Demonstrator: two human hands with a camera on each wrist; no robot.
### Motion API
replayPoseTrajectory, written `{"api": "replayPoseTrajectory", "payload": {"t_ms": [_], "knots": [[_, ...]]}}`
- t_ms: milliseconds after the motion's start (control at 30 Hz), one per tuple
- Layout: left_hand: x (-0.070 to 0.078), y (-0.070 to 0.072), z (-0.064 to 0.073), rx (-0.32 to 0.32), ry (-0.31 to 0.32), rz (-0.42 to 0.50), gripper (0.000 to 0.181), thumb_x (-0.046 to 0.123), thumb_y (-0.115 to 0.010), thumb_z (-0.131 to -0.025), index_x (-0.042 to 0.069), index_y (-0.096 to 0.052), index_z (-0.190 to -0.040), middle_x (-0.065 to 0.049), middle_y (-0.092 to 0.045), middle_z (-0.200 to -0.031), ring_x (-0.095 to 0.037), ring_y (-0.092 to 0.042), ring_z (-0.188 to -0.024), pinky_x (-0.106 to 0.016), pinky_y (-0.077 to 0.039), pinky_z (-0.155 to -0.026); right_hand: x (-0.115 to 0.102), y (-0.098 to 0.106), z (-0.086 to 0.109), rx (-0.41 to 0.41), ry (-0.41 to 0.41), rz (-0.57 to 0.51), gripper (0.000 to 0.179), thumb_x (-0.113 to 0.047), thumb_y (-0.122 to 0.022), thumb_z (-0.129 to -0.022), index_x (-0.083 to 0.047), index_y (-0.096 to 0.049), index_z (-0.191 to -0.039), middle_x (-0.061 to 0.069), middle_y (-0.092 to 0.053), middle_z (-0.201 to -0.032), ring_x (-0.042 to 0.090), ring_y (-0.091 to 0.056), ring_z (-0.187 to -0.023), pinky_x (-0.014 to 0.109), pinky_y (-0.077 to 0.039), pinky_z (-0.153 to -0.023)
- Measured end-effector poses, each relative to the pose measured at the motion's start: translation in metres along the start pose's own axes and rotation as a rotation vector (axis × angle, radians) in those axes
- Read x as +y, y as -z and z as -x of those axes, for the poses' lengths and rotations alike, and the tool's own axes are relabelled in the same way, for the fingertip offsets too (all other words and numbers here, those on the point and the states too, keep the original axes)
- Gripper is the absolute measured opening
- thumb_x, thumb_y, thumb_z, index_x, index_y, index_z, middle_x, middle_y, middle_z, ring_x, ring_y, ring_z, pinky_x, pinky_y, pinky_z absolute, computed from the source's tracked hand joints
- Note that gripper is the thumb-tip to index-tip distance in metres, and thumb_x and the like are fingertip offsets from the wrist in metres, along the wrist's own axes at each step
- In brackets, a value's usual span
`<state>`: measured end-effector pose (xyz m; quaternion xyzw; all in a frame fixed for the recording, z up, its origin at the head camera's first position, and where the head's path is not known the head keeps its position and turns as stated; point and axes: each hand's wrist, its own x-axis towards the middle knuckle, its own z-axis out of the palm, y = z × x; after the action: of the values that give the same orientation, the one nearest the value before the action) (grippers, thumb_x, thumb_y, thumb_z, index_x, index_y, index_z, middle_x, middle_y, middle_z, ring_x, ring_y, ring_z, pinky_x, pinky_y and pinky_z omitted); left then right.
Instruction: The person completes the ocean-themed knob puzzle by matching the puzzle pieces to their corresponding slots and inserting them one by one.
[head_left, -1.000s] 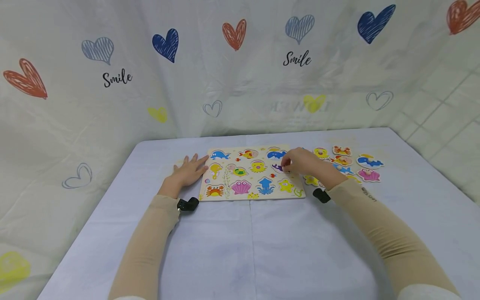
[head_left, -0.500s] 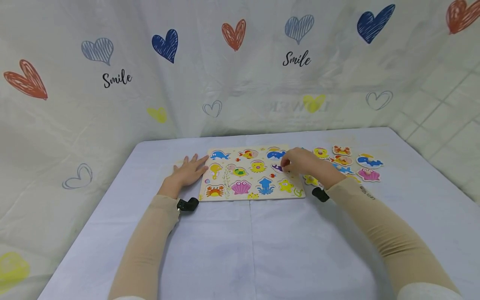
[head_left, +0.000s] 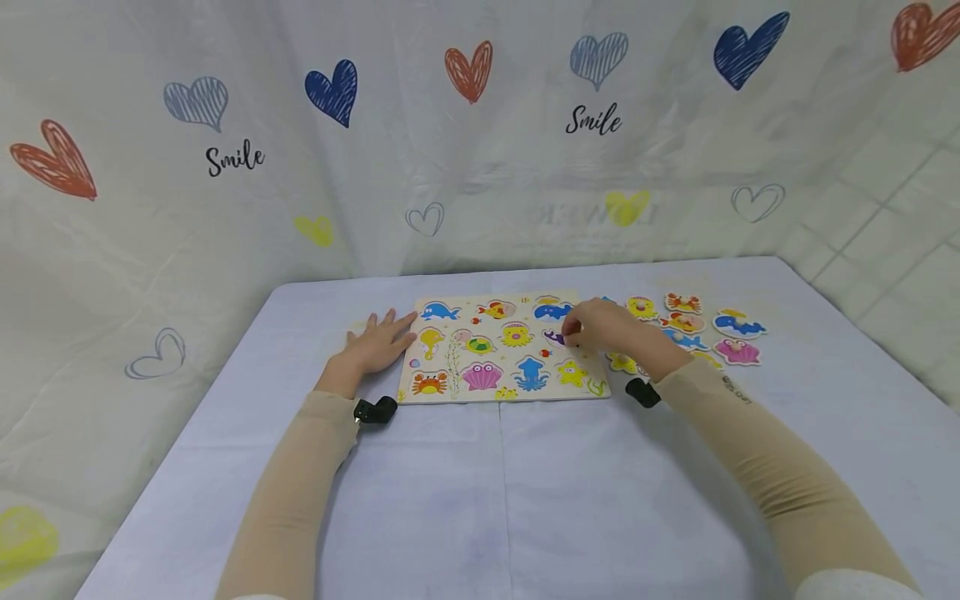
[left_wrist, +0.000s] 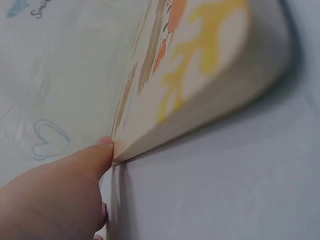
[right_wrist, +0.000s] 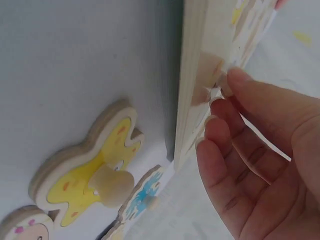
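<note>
A wooden sea-animal puzzle board lies flat on the table. My left hand lies beside its left edge with fingers spread; in the left wrist view the thumb touches the board's edge. My right hand is over the board's right side, at the purple whale, which it partly covers. In the right wrist view, thumb and forefinger of the right hand pinch a small pale knob close above the board; the piece under it is mostly hidden.
Right of the board lie several loose knobbed puzzle pieces, among them a crab, a blue whale, a pink shell and a yellow starfish. A white curtain with printed hearts hangs behind the table.
</note>
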<state>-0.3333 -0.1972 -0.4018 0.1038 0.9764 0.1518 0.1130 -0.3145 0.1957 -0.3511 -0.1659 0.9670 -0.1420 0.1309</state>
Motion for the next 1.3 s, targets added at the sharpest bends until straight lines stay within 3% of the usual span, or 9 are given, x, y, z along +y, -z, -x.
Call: {"api": "replayPoseTrajectory", "payload": {"t_ms": [333, 833, 1100, 1300], "knots": [[0.002, 0.001, 0.001, -0.005, 0.001, -0.001, 0.061, 0.049, -0.033, -0.110, 0.025, -0.021, -0.166, -0.020, -0.004, -0.170, -0.051, 0.006, -0.152, -0.078, 0.002, -0.111, 0.025, 0.013, 0.006, 0.106, 0.076, -0.177, 0.023, -0.013, -0.068, -0.100, -0.001, -0.071, -0.119, 0.011, -0.068, -0.102, 0.027, -0.059, -0.090, 0.040, -0.052, -0.081], [0.002, 0.002, 0.001, -0.009, 0.005, -0.005, 0.062, 0.051, -0.034, -0.110, 0.026, -0.021, -0.166, -0.020, -0.004, -0.170, -0.050, 0.006, -0.152, -0.078, 0.002, -0.111, 0.067, 0.024, 0.008, 0.229, -0.016, -0.398, 0.034, -0.018, -0.064, -0.103, 0.004, -0.066, -0.129, 0.023, -0.069, -0.112, 0.033, -0.065, -0.090, 0.040, -0.057, -0.081], [0.001, 0.002, 0.000, -0.010, 0.004, -0.007, 0.062, 0.051, -0.034, -0.110, 0.026, -0.021, -0.165, -0.020, -0.004, -0.170, -0.051, 0.006, -0.152, -0.078, 0.001, -0.111, 0.089, 0.028, 0.011, 0.222, -0.114, -0.523, 0.043, -0.022, -0.062, -0.105, 0.006, -0.060, -0.136, 0.024, -0.064, -0.123, 0.028, -0.062, -0.093, 0.027, -0.056, -0.079], [0.000, 0.001, -0.002, -0.011, -0.001, -0.006, 0.062, 0.051, -0.034, -0.110, 0.026, -0.022, -0.165, -0.019, -0.004, -0.170, -0.050, 0.006, -0.152, -0.078, 0.000, -0.111, 0.105, 0.032, 0.010, 0.181, -0.203, -0.571, 0.045, -0.024, -0.058, -0.107, 0.006, -0.055, -0.141, 0.021, -0.063, -0.124, 0.020, -0.060, -0.092, 0.026, -0.055, -0.081]]}}
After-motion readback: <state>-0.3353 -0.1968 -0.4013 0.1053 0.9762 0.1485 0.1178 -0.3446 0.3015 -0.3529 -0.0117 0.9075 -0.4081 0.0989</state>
